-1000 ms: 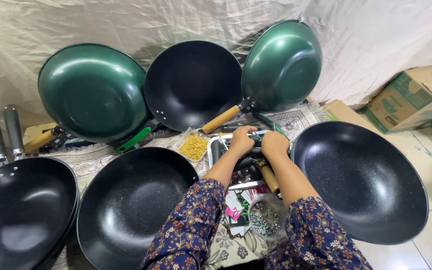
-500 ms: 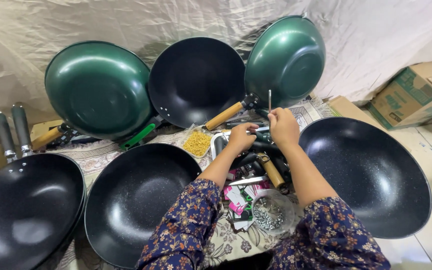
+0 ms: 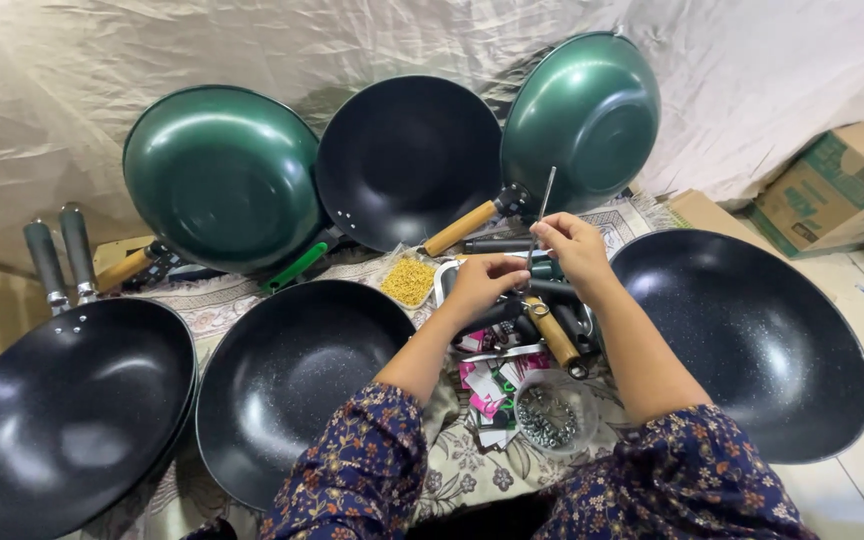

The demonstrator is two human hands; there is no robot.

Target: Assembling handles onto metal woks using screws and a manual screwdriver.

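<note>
While black woks [image 3: 292, 385] flank the workspace, the left hand [image 3: 482, 285] pinches a small part, too small to identify, at centre; the right hand [image 3: 574, 245], fingers clamped, holds a thin metal rod [image 3: 545, 200] upright just beside it.

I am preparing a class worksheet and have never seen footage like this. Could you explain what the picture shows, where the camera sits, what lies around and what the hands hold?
There is no machine here: the camera sits on a person's head and looks down at their own two arms in dark flowered sleeves. The right hand pinches a thin metal rod upright in its fingers. The left hand meets it just below, over a pile of loose pan handles, wooden and dark. Around them on a patterned cloth lie black round woks; green woks lean against a pale sheet behind. Nearby are a small tray of yellow bits and a clear round tub of small metal parts.
</note>
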